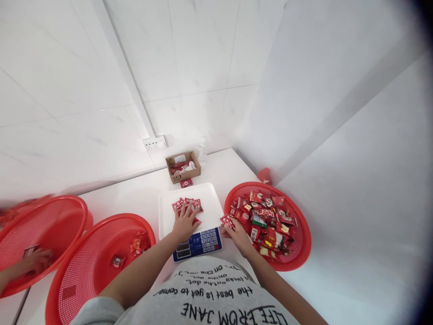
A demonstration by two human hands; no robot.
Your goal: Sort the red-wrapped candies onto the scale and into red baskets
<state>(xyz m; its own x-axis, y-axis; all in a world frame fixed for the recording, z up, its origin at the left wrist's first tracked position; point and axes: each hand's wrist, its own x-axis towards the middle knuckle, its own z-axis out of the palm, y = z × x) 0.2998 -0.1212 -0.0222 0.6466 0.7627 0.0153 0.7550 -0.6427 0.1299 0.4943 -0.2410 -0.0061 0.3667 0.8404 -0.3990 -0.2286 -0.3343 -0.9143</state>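
On the white pan of a digital scale [211, 198] lies a small group of red-and-white packets [198, 204]. My left hand [185, 222] rests over them with its fingers spread. My right hand [237, 234] pinches one red packet [226, 221] between the scale and the basket on the right. That red mesh basket [306, 234] holds many loose packets, mostly red, with a green-and-white one [259, 220] among them. The scale's blue keypad [208, 240] shows below the pan, partly behind my left hand.
Behind the scale stands a cardboard box [182, 175] with packets inside, and a red packet [186, 183] lies before it. To the left, a red basket [101, 221] holds a few packets. Another person's hand [39, 261] reaches into the far-left basket [72, 203]. A wall socket [154, 143] is behind.
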